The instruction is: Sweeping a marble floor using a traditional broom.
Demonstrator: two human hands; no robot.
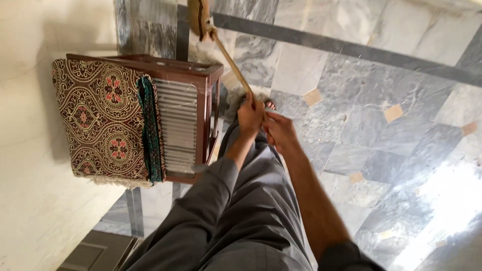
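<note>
Standing over grey trousers (251, 211), you have both arms stretched out in front. Your left hand (249, 116) is clenched around the lower end of a thin wooden broom handle (232, 62); your right hand (280, 131) sits just beside it, fingers curled onto the same end. The handle slants up and away to a straw broom head (199, 17) resting on the grey marble floor (381, 90). Left of the handle stands a dark wooden stool (201, 100) with a patterned cloth (103, 123) draped over it, set against a cream wall (30, 200).
</note>
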